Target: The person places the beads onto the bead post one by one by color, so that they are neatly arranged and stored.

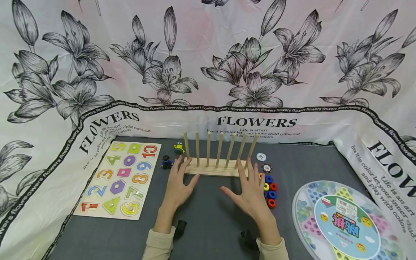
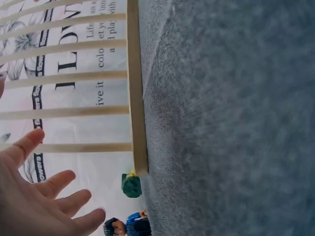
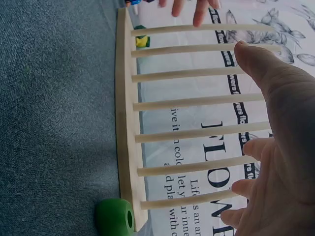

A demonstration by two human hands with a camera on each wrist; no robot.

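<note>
My left grip [image 1: 178, 186] and right grip [image 1: 249, 198] spread wide, empty; the pegs [image 1: 208, 150] stand bare, rings [image 1: 272, 197] beside the board [image 1: 212, 170], none threaded yet.

My sleeves [image 1: 159, 242] are beige, the peg rack [image 1: 214, 170] pale tan, the bench [image 1: 208, 216] grey, the backdrop [image 1: 195, 29] white with black line-drawn flowers [image 1: 255, 86].

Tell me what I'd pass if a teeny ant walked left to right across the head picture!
number puzzle board → dark-haired toy figure → green toy figure → wooden peg rack → colourful rings → big round game set
</note>
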